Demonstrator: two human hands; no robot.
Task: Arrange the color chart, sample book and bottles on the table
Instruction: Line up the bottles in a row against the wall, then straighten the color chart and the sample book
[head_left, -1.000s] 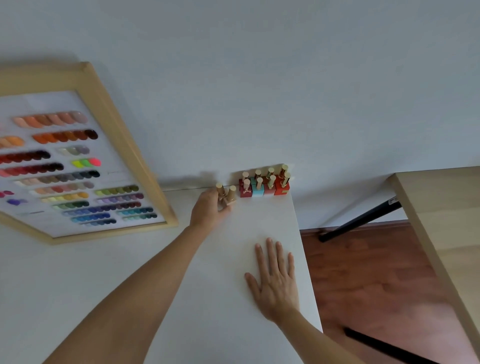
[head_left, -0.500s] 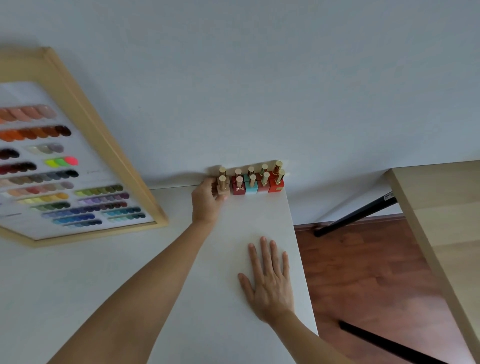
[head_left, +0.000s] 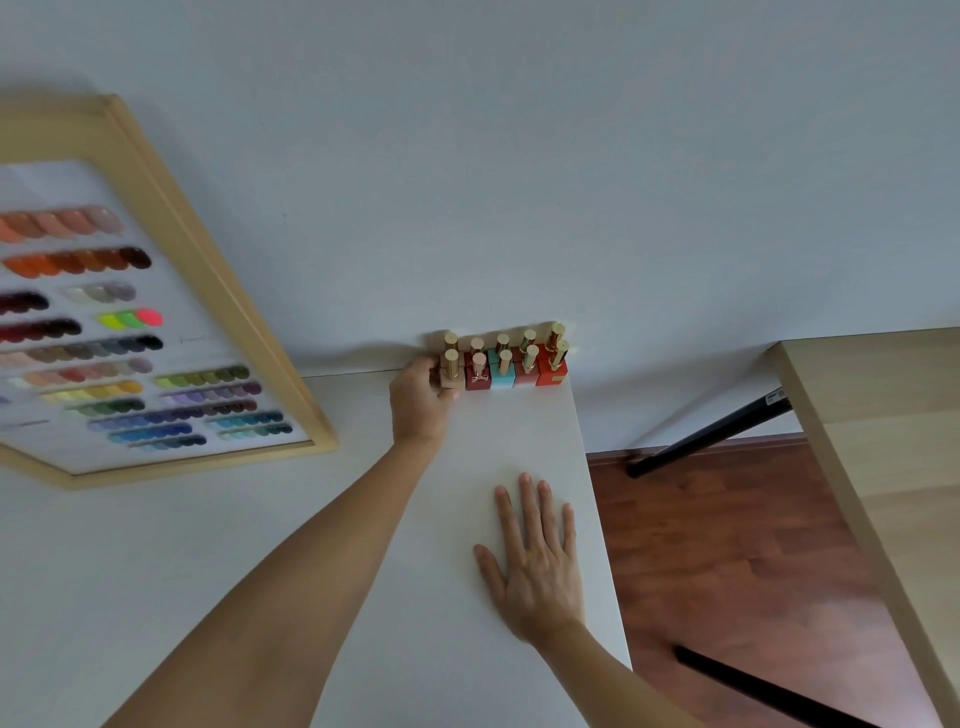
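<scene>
Several small polish bottles (head_left: 514, 366) with gold caps stand in two rows at the far right corner of the white table (head_left: 260, 545), against the wall. My left hand (head_left: 420, 402) grips the two beige bottles (head_left: 452, 371) at the left end of the rows, pressed against the dark red one. My right hand (head_left: 535, 561) lies flat on the table near its right edge, fingers spread. The wood-framed color chart (head_left: 130, 332) leans on the wall at the left. No sample book is in view.
A second, wood-topped table (head_left: 883, 441) stands to the right across a gap of brown wooden floor (head_left: 727, 561). Black table legs (head_left: 711, 441) cross that gap.
My left hand carried the two beige bottles right and back until they joined the left end of the rows. The right hand stayed flat.
</scene>
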